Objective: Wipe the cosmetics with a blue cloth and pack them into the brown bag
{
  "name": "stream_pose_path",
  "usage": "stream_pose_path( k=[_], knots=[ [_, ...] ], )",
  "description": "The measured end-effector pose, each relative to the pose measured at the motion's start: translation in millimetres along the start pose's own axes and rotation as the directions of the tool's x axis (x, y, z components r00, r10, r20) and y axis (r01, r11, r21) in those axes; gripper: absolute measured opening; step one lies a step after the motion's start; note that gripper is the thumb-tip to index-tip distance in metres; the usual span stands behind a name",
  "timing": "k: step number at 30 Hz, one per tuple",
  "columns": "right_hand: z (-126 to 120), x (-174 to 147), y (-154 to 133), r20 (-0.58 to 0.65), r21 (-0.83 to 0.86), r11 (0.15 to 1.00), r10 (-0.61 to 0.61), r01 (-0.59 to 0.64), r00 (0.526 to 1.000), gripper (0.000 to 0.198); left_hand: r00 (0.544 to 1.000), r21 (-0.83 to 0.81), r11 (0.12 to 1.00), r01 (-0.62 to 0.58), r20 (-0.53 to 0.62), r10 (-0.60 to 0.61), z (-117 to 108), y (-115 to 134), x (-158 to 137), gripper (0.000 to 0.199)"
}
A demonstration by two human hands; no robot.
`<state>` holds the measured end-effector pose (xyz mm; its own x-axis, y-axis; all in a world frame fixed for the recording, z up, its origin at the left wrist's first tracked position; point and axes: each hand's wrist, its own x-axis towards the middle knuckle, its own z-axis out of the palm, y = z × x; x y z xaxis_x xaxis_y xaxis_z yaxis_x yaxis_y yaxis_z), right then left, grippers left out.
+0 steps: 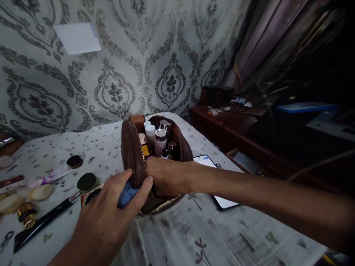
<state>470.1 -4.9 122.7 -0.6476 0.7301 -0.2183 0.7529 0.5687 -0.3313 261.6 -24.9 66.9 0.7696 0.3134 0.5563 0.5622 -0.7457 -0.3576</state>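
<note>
A brown zippered makeup bag [129, 147] stands unzipped on the bed cover, with several bottles upright inside. Among them are a white-capped bottle [150, 135] and a pinkish bottle with a silver cap [160, 146]. My left hand [107, 210] grips the near left side of the bag, thumb at its zippered rim and index finger on its outer wall. A crumpled blue cloth [127, 194] shows between that thumb and index finger. My right hand [166, 175] reaches into the bag; its fingers are hidden below the rim.
Left of the bag lie a black brush [46, 220], a dark green-lidded jar [87, 181], a small black-lidded jar [74, 161], a gold-and-black container [26, 214] and tubes. A lit phone [226, 201] lies partly under my right forearm. A dark red desk [222, 127] stands at right.
</note>
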Motion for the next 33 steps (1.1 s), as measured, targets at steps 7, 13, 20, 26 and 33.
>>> stream_pose_path(
  k=[7, 13, 20, 26, 33],
  knots=[
    [4, 4, 10, -0.345, -0.002, 1.0, -0.012, 0.012, 0.938, 0.026, 0.999, 0.034, 0.999, 0.033, 0.004, -0.033, 2, 4, 0, 0.068],
    [-15, 10, 5, -0.328, -0.163, 0.964, 0.147, -0.21, 0.933, 0.035, 0.998, 0.039, 0.998, 0.044, -0.052, -0.042, 1, 6, 2, 0.062],
    [-15, 29, 10, -0.378, -0.349, 0.87, 0.209, -0.347, 0.902, 0.022, 0.998, 0.047, 0.998, 0.03, -0.051, -0.028, -4, 6, 4, 0.06],
    [-12, 44, 10, -0.41, -0.348, 0.84, 0.264, -0.417, 0.873, 0.027, 0.999, 0.033, 0.998, 0.05, -0.009, -0.05, -5, 7, 2, 0.062],
    [-11, 32, 7, -0.367, -0.396, 0.856, 0.184, -0.332, 0.912, 0.033, 0.999, 0.022, 0.999, 0.048, 0.018, -0.048, -8, 6, 3, 0.062]
  ],
)
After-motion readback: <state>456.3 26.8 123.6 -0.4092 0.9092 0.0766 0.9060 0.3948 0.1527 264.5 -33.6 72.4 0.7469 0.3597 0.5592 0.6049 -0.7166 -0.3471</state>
